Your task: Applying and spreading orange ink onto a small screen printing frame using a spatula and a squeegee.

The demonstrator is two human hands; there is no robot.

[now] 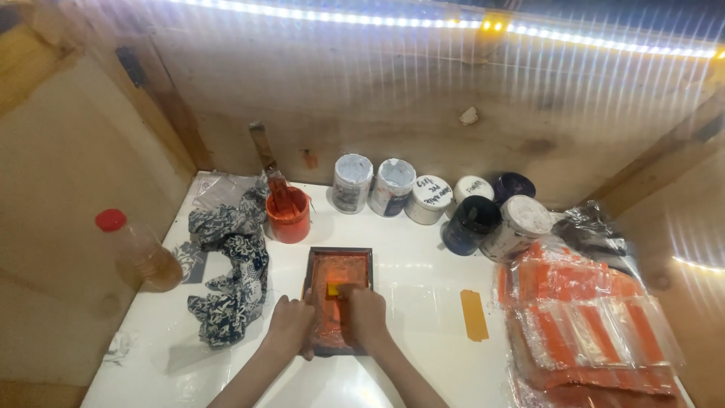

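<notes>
A small wooden-framed printing screen [337,264] smeared with orange ink lies flat on the white table [415,302]. My left hand [291,325] presses on the frame's left edge near its lower corner. My right hand [365,311] rests on the screen's mesh, fingers closed over something small that I cannot make out; a yellow patch [332,289] shows just beside it. An orange cup [288,215] of ink with a wooden stick [264,151] in it stands behind the screen.
Several paint jars [430,200] line the back wall. A patterned dark cloth [230,272] and a red-capped bottle [140,253] lie at the left. Stacked orange packets in clear wrap [589,325] fill the right, with an orange strip [474,315] beside them. Wooden walls enclose the table.
</notes>
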